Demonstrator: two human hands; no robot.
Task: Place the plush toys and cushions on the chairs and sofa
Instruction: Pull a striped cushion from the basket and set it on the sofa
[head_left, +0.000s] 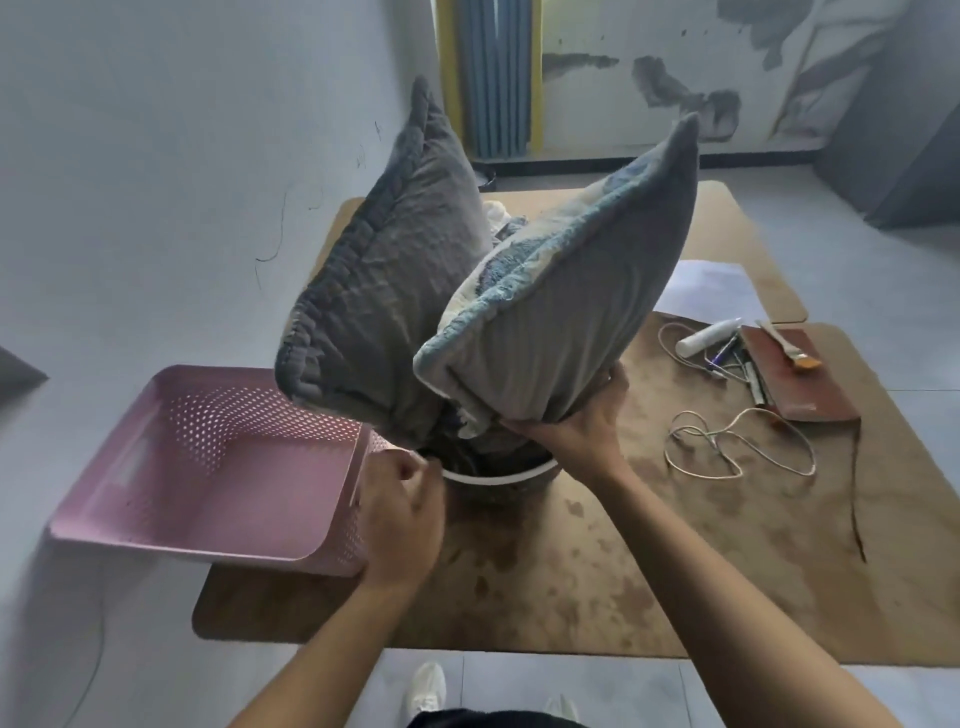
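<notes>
Two cushions stand upright in a round white-rimmed bucket (519, 474) on the brown table (623, 545). The dark grey cushion (384, 291) leans left. The grey cushion with a blue fuzzy face (561, 306) leans right, and my right hand (576, 415) grips its lower corner from below. My left hand (402, 514) hovers beside the bucket's rim with fingers curled, holding nothing I can see. White and blue fabric (501, 218) peeks out behind the cushions. No chair or sofa is in view.
An empty pink perforated basket (208, 467) sits at the table's left, overhanging the edge. On the right lie a white cable (737, 447), a white tube (709, 335), pens, a brush on a red-brown notebook (800, 379) and a paper sheet (711, 291). A white wall is at left.
</notes>
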